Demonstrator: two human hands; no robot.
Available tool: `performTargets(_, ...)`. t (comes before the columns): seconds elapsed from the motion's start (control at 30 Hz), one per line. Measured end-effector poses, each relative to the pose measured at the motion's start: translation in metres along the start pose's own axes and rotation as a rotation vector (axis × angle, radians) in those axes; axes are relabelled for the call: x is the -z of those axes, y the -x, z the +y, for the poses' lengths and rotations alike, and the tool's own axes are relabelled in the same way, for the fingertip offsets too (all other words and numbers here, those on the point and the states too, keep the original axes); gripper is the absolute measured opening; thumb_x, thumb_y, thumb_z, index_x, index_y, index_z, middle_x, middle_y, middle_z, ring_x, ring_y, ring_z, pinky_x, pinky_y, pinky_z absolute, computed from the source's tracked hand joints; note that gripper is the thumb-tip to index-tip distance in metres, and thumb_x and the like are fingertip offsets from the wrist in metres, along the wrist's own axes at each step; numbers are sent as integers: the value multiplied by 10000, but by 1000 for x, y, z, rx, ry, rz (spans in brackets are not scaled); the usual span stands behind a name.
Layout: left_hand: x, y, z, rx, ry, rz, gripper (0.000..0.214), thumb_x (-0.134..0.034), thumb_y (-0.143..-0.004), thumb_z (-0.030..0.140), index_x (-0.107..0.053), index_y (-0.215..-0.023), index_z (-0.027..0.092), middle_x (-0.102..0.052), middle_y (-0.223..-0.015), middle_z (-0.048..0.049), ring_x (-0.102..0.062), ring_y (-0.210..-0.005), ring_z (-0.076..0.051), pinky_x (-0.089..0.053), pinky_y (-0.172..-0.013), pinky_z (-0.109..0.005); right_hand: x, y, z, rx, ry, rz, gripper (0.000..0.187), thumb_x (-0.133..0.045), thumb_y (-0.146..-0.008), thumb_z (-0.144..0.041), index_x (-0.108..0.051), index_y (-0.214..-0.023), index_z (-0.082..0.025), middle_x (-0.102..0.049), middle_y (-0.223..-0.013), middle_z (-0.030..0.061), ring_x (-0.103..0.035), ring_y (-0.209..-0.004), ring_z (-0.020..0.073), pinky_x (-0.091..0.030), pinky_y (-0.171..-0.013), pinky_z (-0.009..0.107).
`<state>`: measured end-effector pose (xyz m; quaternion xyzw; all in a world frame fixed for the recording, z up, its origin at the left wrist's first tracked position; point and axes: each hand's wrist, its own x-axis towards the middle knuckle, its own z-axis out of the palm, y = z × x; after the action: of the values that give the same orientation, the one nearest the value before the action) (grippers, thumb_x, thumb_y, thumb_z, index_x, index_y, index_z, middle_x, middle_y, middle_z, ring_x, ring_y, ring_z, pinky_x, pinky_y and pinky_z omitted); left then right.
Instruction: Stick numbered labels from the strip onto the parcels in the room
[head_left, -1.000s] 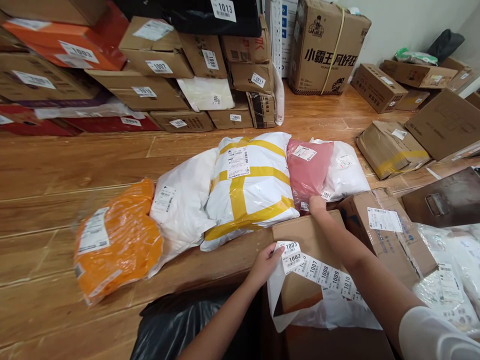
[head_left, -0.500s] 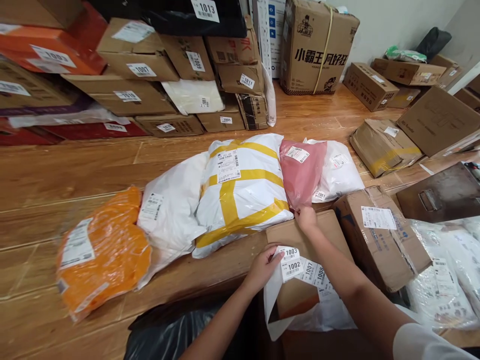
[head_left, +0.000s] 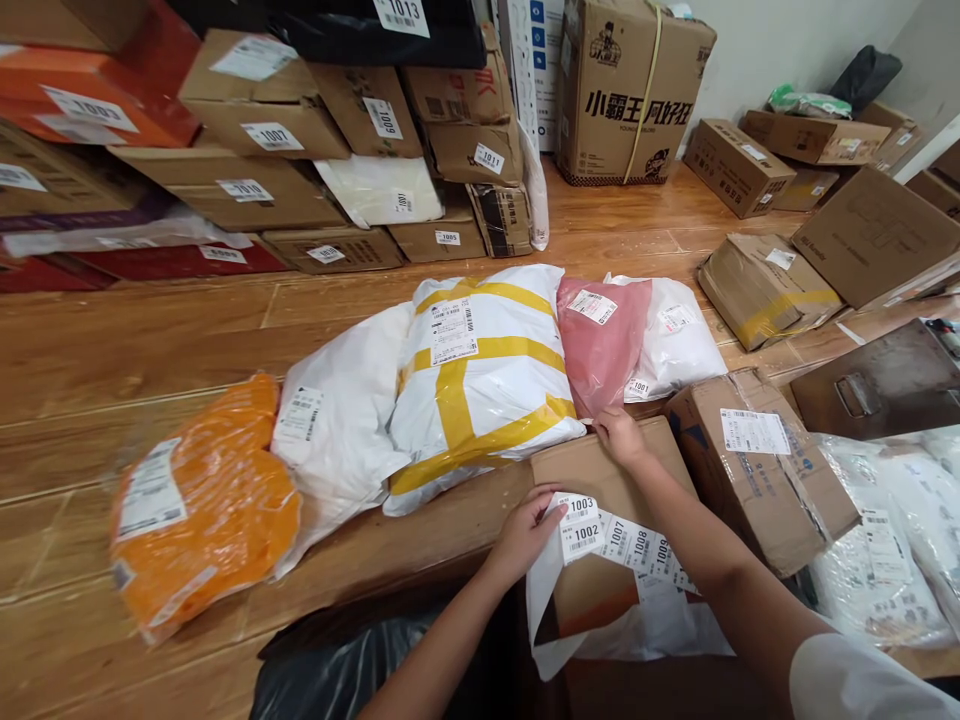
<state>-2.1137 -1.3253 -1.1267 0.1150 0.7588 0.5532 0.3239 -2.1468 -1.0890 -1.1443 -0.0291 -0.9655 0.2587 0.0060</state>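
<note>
My left hand (head_left: 528, 535) pinches the end of a strip of number labels (head_left: 619, 540), where 1003 and 1002 show. The strip lies over a cardboard box (head_left: 664, 470), its white backing curling down in front. My right hand (head_left: 621, 437) has its fingers closed at the bottom corner of a pink mailing bag (head_left: 604, 335). Left of that bag lies a white parcel with yellow tape (head_left: 499, 315). Behind the pink bag, to the right, is a white bag (head_left: 686, 335) with label 1001.
Farther left lie a white bag (head_left: 352, 400) and an orange bag (head_left: 232, 500). Numbered boxes (head_left: 281, 190) are stacked at the back left. Close on the right stand a taped carton (head_left: 739, 490) and a metal box (head_left: 892, 385). A black bag (head_left: 337, 670) lies at the bottom.
My right hand has shifted slightly right and down at the pink bag's corner. The left hand keeps its hold on the labels. The view has moved a little.
</note>
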Motion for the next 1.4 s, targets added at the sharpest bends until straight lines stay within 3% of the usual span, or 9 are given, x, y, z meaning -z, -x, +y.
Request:
performTargets(0.3,1,4,3,-7,-12,7,323,-627,-755,499,-765,-787,209,-682,-1186,-112,-619,-1121,-285,-473,-1016,-383,19,22,18,165,-123,2,265,-472,-951,-214,-626,-736,-189,-603,-811,55,-578,-844,181,-480,-809,285)
performTargets(0.43,4,2,0,-18,-14,7,333,-618,-767,492,-782,-854,215,-688,-1170,-113,-628,-1109,-284,-485,-1004,-384,21,42,30,-30,-288,357,168,-500,-940,-305,-622,-943,-190,-573,-960,86,-582,-929,202,-515,-849,337)
performTargets(0.53,5,-1,-2,-25,-53,12,349,-598,-784,490,-789,-880,214,-690,-1150,-118,-645,-1078,-286,-500,-991,-397,13,35,36,-300,-361,561,330,-540,-886,-281,-533,-1200,-180,-460,-1210,152,-584,-1000,217,-544,-848,362)
performTargets(0.63,4,-2,-5,-55,-123,29,344,-576,-805,482,-788,-903,229,-698,-1113,-110,-648,-1075,-285,-501,-994,-400,9,9,39,-475,-302,482,536,-564,-832,-211,-425,-1346,-145,-408,-1292,212,-610,-1006,259,-532,-887,404)
performTargets(0.77,2,-2,-9,-98,-247,68,337,-554,-815,489,-779,-881,247,-698,-1096,-95,-647,-1070,-281,-497,-1006,-399,13,-23,44,-640,-216,369,662,-578,-816,-195,-315,-1415,-94,-544,-1162,223,-627,-1001,322,-510,-884,422)
performTargets(0.93,1,-3,-15,-114,-306,110,333,-541,-822,498,-771,-856,259,-702,-1078,-82,-663,-1054,-282,-522,-989,-396,9,-33,55,-628,-272,508,629,-520,-820,-152,-289,-1402,-98,-643,-1059,166,-650,-933,260,-506,-832,344)
performTargets(1.03,1,-4,-16,-151,-336,124,331,-529,-837,488,-768,-870,261,-706,-1057,-73,-674,-1033,-264,-539,-970,-373,2,-33,59,-634,-273,532,607,-515,-815,-149,-311,-1386,-107,-664,-980,116,-654,-845,233,-506,-787,329)
performTargets(1.2,0,-4,-15,-197,-415,168,332,-519,-852,492,-750,-837,254,-710,-1009,-59,-693,-976,-243,-571,-917,-358,-3,-38,64,-663,-263,575,535,-545,-767,-92,-416,-1286,-122,-636,-1106,161,-638,-934,243,-495,-799,322)
performTargets(1.4,1,-6,-13,-216,-461,152,312,-520,-860,462,-756,-844,258,-712,-999,-56,-696,-963,-241,-576,-911,-366,-7,-38,66,-676,-280,591,519,-523,-750,-47,-431,-1249,-159,-671,-927,79,-643,-791,220,-487,-715,299)
